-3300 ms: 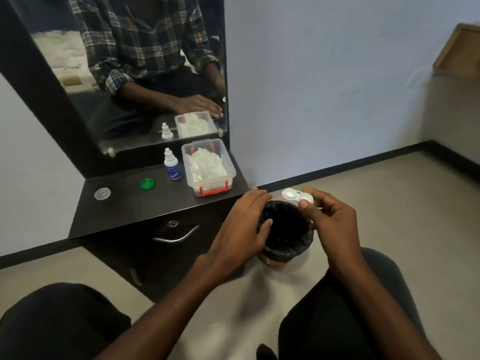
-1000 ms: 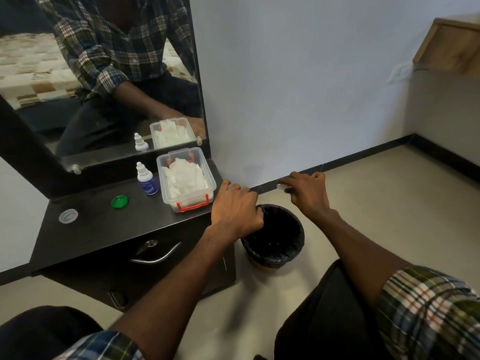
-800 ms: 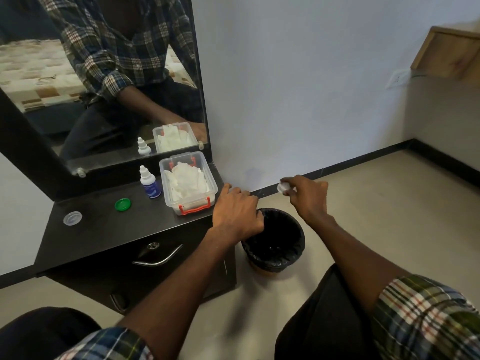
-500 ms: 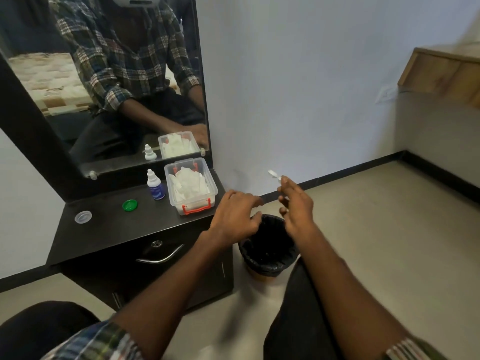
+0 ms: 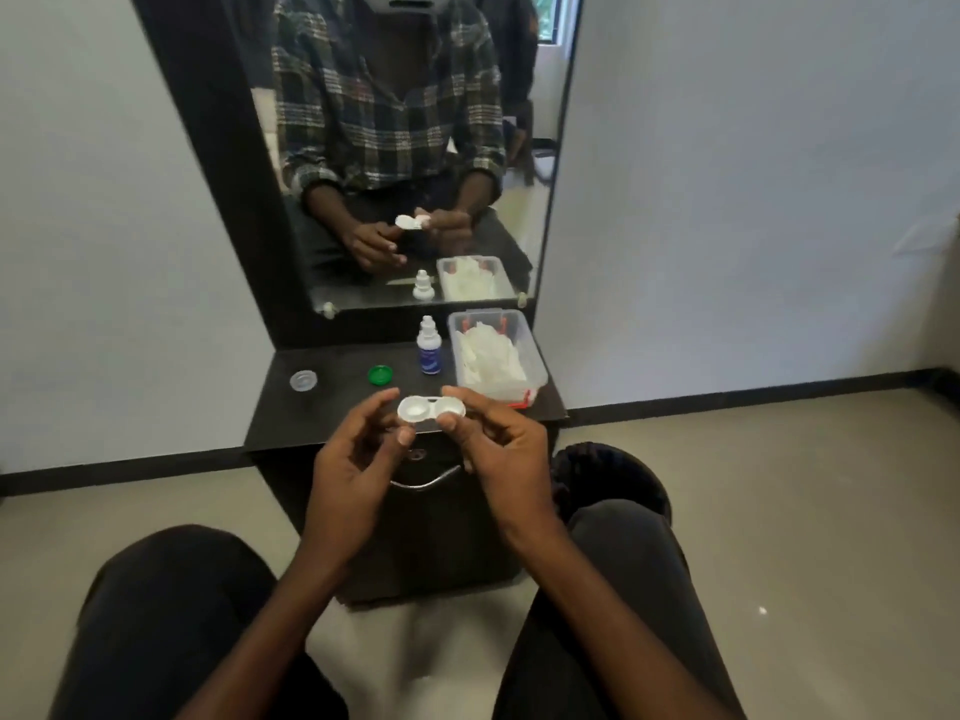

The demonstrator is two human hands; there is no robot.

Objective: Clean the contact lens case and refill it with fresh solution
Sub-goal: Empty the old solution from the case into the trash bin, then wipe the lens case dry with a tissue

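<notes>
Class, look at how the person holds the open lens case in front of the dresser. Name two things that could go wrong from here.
1. Only the right hand pinches the lens case, by one end; it could slip to the floor.
2. The caps lie uncovered on the dresser top and might pick up dust.

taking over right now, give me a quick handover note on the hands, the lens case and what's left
Right hand pinches the lens case at its right well. Left hand is open at its left end, not clearly gripping.
Case is uncapped, held above the black counter.
On the counter: solution bottle, green cap, clear cap, box of wipes.
Done: caps off.
Left: wipe the wells, refill, recap.
</notes>
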